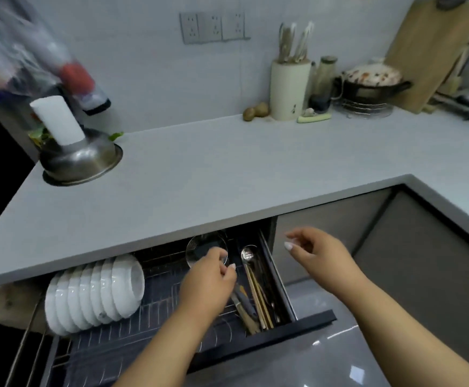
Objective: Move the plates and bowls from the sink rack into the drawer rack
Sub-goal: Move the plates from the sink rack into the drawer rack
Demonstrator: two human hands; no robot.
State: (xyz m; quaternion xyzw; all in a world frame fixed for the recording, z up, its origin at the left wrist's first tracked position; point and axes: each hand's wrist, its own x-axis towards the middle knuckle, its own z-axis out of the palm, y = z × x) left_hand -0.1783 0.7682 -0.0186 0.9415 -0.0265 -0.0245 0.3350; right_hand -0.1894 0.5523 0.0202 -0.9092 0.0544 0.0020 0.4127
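Drawer rack point(155, 325) is pulled out below the tabletop point(227, 169). Left hand point(208, 283) is down inside it, fingers curled onto the rim of a clear glass plate point(199, 247) that stands near upright at the back of the wire rack, partly tucked under the tabletop edge. Grip looks like a pinch on the lower right rim; exact finger contact is hard to read through the blur. Right hand point(320, 255) hovers above the drawer's right edge, holding nothing, fingers loosely spread with thumb and forefinger apart. Row of white bowls point(93, 291) sits on edge in the left part of the rack, nested one against the next, openings facing right. Right compartment of the drawer holds cutlery: a metal spoon point(247, 254) at the back, chopsticks point(258, 297) lying lengthwise, and a knife-like tool point(244, 303) just beside the left hand. Sink rack isn't in frame. On the tabletop, far left: an upturned steel bowl point(82, 160) with a white cylinder point(60, 120) standing on it. Back wall side: a cream utensil holder point(289, 90) with handles sticking out, potatoes point(255, 110) just left of it, a jar point(324, 79) to its right, then a dark pot with a patterned lid point(373, 79) on a wire stand. Wooden cutting board point(434, 51) leans against the wall at the right. Wall sockets point(213, 27) above the middle of the tabletop.
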